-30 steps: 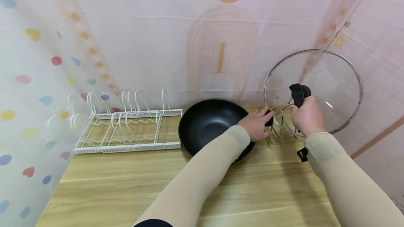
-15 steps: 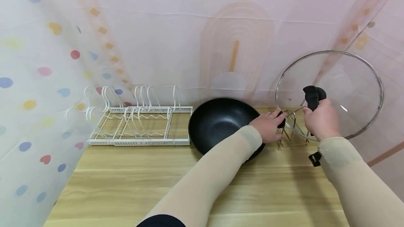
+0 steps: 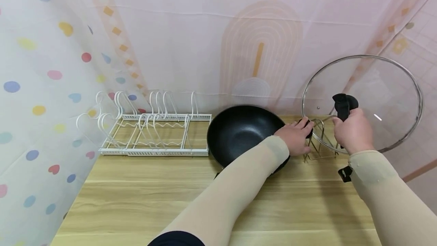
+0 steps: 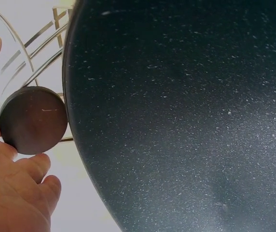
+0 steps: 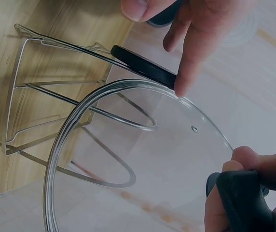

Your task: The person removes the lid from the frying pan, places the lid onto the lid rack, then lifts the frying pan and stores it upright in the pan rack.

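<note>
My right hand (image 3: 354,131) grips the black handle (image 5: 244,200) of a large glass lid (image 3: 392,86), held upright at the right. The lid's steel rim overlaps a small wire rack (image 3: 321,155) in the head view, and in the right wrist view it passes among the rack's loops. My left hand (image 3: 294,137) reaches across a black wok (image 3: 244,134), its fingertips touching a round black disc (image 4: 33,121) at the rack's near side. The left thumb stays apart from that disc. My left forearm hides part of the wok's near rim.
A white wire dish rack (image 3: 157,152) with upright loops stands on the wooden table (image 3: 143,193), left of the wok and close to it. Patterned cloth (image 3: 191,48) hangs behind and at both sides. A small black piece (image 3: 345,174) shows beside the right wrist.
The head view has shifted a little, so everything sits farther right in it. Both hands keep their places at the lid and the disc.
</note>
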Available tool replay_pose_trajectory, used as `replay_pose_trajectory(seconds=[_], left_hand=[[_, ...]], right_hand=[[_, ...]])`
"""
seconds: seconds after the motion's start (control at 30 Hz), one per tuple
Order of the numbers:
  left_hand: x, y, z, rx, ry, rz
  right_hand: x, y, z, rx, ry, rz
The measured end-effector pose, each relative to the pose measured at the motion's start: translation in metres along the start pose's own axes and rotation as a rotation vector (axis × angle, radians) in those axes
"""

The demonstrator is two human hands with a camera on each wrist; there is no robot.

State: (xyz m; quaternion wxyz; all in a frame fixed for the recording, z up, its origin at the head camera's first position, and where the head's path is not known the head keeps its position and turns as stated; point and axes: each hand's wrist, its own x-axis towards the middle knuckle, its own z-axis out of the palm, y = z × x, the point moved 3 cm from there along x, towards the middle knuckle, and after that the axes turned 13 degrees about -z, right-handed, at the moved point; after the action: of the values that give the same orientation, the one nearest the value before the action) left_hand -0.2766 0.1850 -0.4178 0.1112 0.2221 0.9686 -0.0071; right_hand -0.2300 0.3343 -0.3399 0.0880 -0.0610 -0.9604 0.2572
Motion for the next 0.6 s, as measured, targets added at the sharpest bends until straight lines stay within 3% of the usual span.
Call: replay_pose_trajectory(seconds=[0.4, 0.6], left_hand=[[0.0012, 0.0082, 0.0006, 0.036, -0.02, -0.025], [0.0023, 0.0038, 0.0028, 0.042, -0.023, -0.045]], right_hand=[[-0.0058, 0.0042, -0.0028, 0.002, -0.002, -0.024], [-0.0027, 0.0015, 0.0025, -0.006, -0.024, -0.009]])
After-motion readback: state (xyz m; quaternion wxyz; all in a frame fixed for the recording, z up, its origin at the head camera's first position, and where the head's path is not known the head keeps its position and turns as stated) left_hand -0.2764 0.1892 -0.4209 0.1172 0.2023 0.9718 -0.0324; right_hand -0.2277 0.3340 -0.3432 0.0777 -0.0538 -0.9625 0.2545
